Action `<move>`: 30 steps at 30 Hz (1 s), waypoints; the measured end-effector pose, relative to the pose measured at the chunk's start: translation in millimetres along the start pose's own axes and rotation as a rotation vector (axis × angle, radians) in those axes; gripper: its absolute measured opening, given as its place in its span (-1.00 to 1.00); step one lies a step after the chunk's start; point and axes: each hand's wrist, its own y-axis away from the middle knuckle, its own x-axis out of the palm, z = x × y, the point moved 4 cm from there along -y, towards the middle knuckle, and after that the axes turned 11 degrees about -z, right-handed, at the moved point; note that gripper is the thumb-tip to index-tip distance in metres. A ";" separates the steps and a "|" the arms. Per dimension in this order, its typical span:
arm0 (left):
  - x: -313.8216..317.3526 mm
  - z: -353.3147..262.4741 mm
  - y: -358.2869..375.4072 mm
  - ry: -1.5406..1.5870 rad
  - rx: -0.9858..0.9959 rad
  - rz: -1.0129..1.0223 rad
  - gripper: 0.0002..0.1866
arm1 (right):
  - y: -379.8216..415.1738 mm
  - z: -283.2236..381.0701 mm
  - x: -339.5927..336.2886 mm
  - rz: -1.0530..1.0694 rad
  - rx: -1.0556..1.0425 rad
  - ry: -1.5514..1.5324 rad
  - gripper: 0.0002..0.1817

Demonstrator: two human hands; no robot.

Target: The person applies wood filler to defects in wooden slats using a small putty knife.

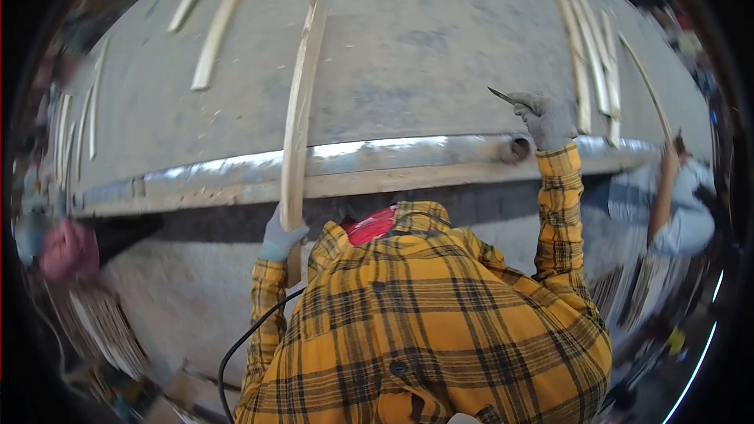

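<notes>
My left hand [283, 235], in a grey glove, is closed around the near end of a long wooden strip [301, 94]. The strip crosses the table's front edge and points away over the tabletop. My right hand [547, 119], also gloved, is raised over the table to the right, gripping a knife [503, 96] whose thin dark blade points left. Below and left of that hand, the open end of a shiny metal pipe [393, 151] shows along the table edge. The knife and the strip are well apart.
Several wooden strips [581, 55] lie at the right of the table [408, 47], and others [220, 31] at the far left. A co-worker in a light blue shirt [667, 208] stands on the right, one in pink [69, 250] on the left. Stacked boards [110, 330] stand behind, lower left.
</notes>
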 end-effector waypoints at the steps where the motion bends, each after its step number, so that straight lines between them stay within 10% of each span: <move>1: 11.4 -2.3 -3.7 -0.001 0.005 0.060 -0.33 | 6.7 -13.2 -22.2 -0.028 -0.108 0.132 -0.78; 7: 35.4 -33.2 -17.8 -0.751 0.092 0.285 -0.20 | 44.6 -86.4 1.7 0.261 -0.069 0.433 -0.76; 15: 27.9 -64.1 -26.9 -0.948 0.158 0.241 -0.24 | 47.0 -80.2 23.9 0.393 -0.090 0.662 -0.79; 24: 20.4 -71.7 -27.3 -0.962 0.160 0.218 -0.23 | 39.7 -59.4 0.4 0.539 -0.021 0.455 -0.80; 30: 15.1 -89.7 -14.1 -0.983 0.195 0.193 -0.20 | 41.4 -47.2 -7.7 0.547 0.354 -0.248 -0.82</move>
